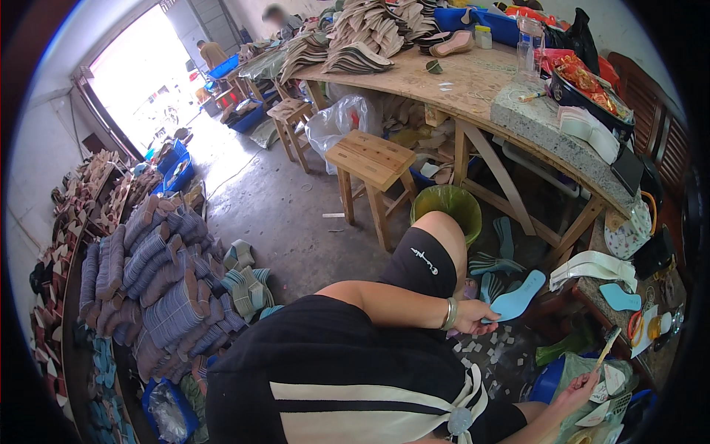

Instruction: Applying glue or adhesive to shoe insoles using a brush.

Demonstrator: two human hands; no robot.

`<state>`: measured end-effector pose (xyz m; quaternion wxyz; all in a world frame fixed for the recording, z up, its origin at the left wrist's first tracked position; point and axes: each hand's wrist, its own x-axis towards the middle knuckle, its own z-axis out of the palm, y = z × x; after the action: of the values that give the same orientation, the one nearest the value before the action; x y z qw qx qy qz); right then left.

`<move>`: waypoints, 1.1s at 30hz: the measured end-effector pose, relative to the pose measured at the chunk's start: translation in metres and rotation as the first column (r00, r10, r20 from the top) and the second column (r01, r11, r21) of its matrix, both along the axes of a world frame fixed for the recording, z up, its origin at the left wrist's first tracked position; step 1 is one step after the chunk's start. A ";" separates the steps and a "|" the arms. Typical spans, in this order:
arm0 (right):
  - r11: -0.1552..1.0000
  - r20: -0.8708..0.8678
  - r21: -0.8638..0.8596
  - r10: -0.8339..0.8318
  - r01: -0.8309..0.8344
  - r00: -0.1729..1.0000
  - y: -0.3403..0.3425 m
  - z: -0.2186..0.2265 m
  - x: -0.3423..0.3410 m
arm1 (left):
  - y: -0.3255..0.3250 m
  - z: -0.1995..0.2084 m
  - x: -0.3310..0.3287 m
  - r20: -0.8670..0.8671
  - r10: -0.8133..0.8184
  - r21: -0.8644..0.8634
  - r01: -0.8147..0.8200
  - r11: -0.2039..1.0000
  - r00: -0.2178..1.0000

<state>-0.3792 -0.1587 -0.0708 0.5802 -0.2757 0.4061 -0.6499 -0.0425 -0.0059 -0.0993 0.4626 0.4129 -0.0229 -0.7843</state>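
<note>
My left hand [475, 318], with a bracelet at its wrist, pinches the heel end of a light blue shoe insole [520, 296]. The insole is tilted, held up in front of my knee. Lower right, my right hand [579, 390] is closed round the thin wooden handle of a brush [609, 342]. The brush head points up beside a small side table [654, 351]; a gap separates it from the insole. Another light blue piece [620, 297] lies on that table, close to white curved strips [594, 268]. More blue-green insoles [494, 263] rest on the floor beyond my knee.
A long workbench [473, 74] carries piled insoles [366, 33]. Below it stand a wooden stool [371, 159] and a green-lined bin [450, 207]. Striped insole stacks [166, 274] heap up at left. Small scraps [492, 351] litter the floor. Two people are far off.
</note>
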 end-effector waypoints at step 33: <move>1.000 -0.026 0.001 -0.015 0.015 1.000 0.000 0.004 0.005 | 0.006 0.034 -0.020 0.129 0.023 -0.386 0.028 0.922 0.991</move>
<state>-0.3739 -0.1589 -0.0669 0.5702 -0.2810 0.4159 -0.6504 -0.0630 -0.0003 -0.0655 0.5314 0.3640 -0.2081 -0.7361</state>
